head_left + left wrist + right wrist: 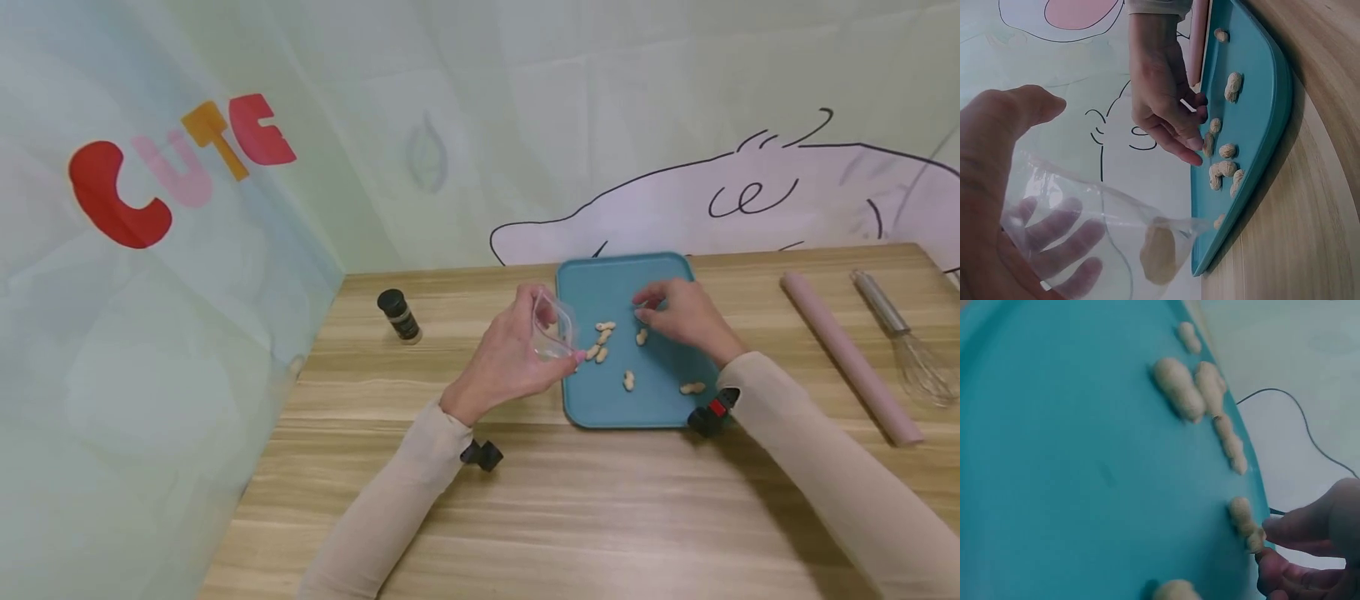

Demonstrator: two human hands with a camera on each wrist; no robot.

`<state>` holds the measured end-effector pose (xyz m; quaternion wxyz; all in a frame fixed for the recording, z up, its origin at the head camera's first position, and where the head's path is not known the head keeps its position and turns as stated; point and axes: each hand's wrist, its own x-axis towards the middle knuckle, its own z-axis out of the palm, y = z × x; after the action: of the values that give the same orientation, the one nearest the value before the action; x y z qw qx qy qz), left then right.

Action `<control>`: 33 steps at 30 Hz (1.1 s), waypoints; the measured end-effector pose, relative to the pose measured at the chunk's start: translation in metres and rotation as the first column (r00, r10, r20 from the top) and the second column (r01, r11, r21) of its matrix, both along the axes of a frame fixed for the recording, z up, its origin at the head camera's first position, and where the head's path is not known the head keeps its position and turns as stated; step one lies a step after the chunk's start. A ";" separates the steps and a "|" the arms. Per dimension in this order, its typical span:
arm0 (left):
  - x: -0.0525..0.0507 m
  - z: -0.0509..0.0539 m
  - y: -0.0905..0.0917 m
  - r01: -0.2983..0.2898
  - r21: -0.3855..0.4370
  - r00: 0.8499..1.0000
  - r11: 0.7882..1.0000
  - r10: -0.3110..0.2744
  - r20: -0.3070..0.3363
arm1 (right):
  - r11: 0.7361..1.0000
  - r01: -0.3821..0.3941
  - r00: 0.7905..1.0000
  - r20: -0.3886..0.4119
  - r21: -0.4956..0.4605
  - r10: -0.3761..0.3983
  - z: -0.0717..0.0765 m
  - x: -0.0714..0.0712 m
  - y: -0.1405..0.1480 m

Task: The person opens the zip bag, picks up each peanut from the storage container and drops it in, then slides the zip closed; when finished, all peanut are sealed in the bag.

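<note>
My left hand (506, 354) holds a small clear plastic bag (553, 329) with its mouth spread, beside the left edge of the blue tray (663, 408). One peanut (1159, 251) shows inside the bag in the left wrist view. Over the tray, my right hand (686, 317) has thumb and finger pinching at the end of a peanut (1256, 541); the fingertips partly hide it. Another peanut (642, 337) is just below these fingers. Several peanuts (602, 337) cluster on the tray's left side, while single peanuts (628, 380) lie nearer the front.
A black-capped jar (399, 317) stands on the wooden table (585, 508) to the left. Right of the tray lie a pink rolling pin (851, 358) and a whisk (903, 337). Printed cloth (465, 125) hangs behind the table and along its left side.
</note>
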<state>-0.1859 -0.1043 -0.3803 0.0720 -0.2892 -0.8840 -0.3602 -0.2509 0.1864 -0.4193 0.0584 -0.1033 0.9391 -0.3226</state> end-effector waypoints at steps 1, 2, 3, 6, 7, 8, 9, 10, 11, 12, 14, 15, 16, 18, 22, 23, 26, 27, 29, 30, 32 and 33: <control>0.000 0.000 0.000 0.000 -0.003 1.000 1.000 0.000 -0.003 | 1.000 -0.001 1.000 0.000 0.002 0.001 -0.002 0.000 0.000; 0.000 -0.001 0.000 0.001 -0.006 1.000 1.000 -0.001 -0.008 | 1.000 0.000 1.000 0.001 0.005 0.000 -0.003 -0.001 0.000; 0.000 -0.001 0.000 0.000 -0.009 1.000 1.000 0.000 -0.011 | 1.000 -0.001 1.000 0.001 0.007 0.001 -0.004 -0.001 0.000; 0.001 -0.001 0.001 -0.002 -0.012 1.000 1.000 0.001 -0.013 | 1.000 0.005 1.000 0.004 0.010 -0.005 -0.006 -0.002 0.001; 0.001 -0.001 0.002 -0.002 -0.012 1.000 1.000 0.002 -0.013 | 1.000 0.006 1.000 0.009 0.009 -0.006 -0.006 -0.001 0.002; 0.001 -0.001 0.002 -0.003 -0.013 1.000 1.000 0.003 -0.012 | 1.000 0.009 1.000 0.012 0.010 -0.009 -0.006 -0.001 0.003; 0.001 -0.001 0.002 -0.003 -0.014 1.000 1.000 0.002 -0.011 | 1.000 0.012 1.000 0.015 0.011 -0.012 -0.006 -0.001 0.003; 0.001 -0.002 0.002 -0.001 -0.016 1.000 1.000 0.001 -0.011 | 1.000 0.015 1.000 0.015 0.010 -0.015 -0.007 -0.001 0.004; 0.001 -0.002 0.003 -0.001 -0.015 1.000 1.000 0.001 -0.011 | 1.000 0.016 1.000 0.012 0.009 -0.016 -0.006 0.000 0.004; 0.001 -0.002 0.003 -0.001 -0.015 1.000 1.000 0.001 -0.010 | 1.000 0.020 1.000 0.008 0.003 -0.020 -0.006 0.000 0.004; 0.000 -0.002 0.002 -0.002 -0.017 1.000 1.000 0.002 -0.010 | 0.999 0.029 1.000 -0.012 -0.017 -0.029 -0.004 0.002 0.004; 0.000 -0.002 0.002 -0.003 -0.018 1.000 1.000 0.003 -0.010 | 0.999 0.034 0.999 -0.028 -0.029 -0.035 -0.002 0.003 0.003; 0.000 -0.002 0.002 -0.003 -0.018 1.000 1.000 0.003 -0.010 | 0.998 0.040 0.998 -0.044 -0.044 -0.041 0.001 0.005 0.001; 0.000 -0.003 0.002 -0.002 -0.016 1.000 1.000 0.002 -0.009 | 0.996 0.051 0.995 -0.083 -0.076 -0.057 0.008 0.009 -0.003; -0.001 -0.003 0.001 -0.001 -0.011 1.000 1.000 0.001 -0.012 | 0.990 0.058 0.990 -0.121 -0.130 -0.074 0.031 0.024 -0.018; -0.001 -0.003 0.001 -0.001 -0.010 1.000 1.000 0.001 -0.013 | 0.987 0.054 0.989 -0.125 -0.150 -0.073 0.038 0.028 -0.022; 0.000 -0.004 0.001 -0.001 -0.007 1.000 1.000 0.001 -0.017 | 0.974 0.023 0.989 -0.139 -0.224 -0.055 0.058 0.043 -0.034; 0.000 -0.004 0.001 -0.001 -0.007 1.000 1.000 0.001 -0.017 | 0.966 0.009 0.988 -0.144 -0.259 -0.048 0.063 0.048 -0.038; 0.000 -0.004 0.001 0.003 -0.002 1.000 1.000 -0.003 -0.018 | 0.943 -0.027 0.986 -0.166 -0.332 -0.031 0.073 0.057 -0.046; 0.000 -0.004 0.001 0.005 -0.001 1.000 1.000 -0.005 -0.019 | 0.929 -0.049 0.983 -0.180 -0.368 -0.020 0.076 0.061 -0.050; 0.000 -0.003 0.001 0.010 0.004 1.000 1.000 -0.010 -0.023 | 0.901 -0.093 0.978 -0.208 -0.423 0.004 0.081 0.068 -0.057; 0.000 -0.003 0.002 0.013 0.006 1.000 1.000 -0.013 -0.026 | 0.892 -0.117 0.975 -0.223 -0.437 0.018 0.082 0.071 -0.060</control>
<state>-0.1857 -0.1028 -0.3836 0.0821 -0.2994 -0.8799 -0.3597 -0.1799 0.1263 -0.3375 -0.0567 -0.1807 0.8362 -0.5147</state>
